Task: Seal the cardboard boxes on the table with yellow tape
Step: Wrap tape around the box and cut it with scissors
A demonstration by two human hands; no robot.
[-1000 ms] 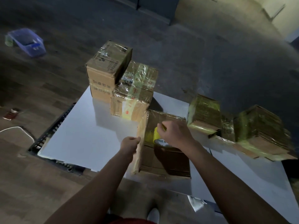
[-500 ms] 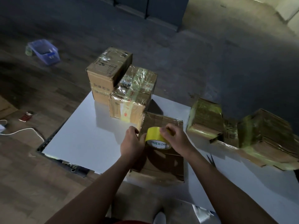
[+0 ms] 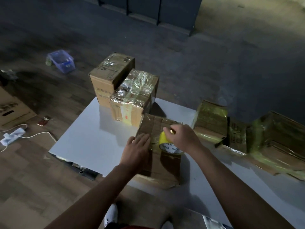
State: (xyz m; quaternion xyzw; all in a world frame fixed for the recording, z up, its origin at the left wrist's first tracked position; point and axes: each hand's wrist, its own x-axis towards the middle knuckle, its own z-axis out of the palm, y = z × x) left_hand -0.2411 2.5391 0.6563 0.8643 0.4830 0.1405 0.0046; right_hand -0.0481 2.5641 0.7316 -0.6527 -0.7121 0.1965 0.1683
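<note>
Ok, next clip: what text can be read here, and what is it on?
"MADE", "E IN C", "HINA": tape roll in the right hand.
Rear box print: too blurred.
Wrapped box, red marks: too blurred.
Floor carton print: unreadable.

The room is dimly lit. A wood-plank floor [image 3: 33, 187] is seen, darker toward the far side. A dark cabinet [image 3: 148, 9] is set along the far edge. A white table [image 3: 92, 142] is placed in the middle. On the floor at left, a blue bin [image 3: 61, 61], a carton [image 3: 11, 109] and a white cable [image 3: 38, 133] are left.
</note>
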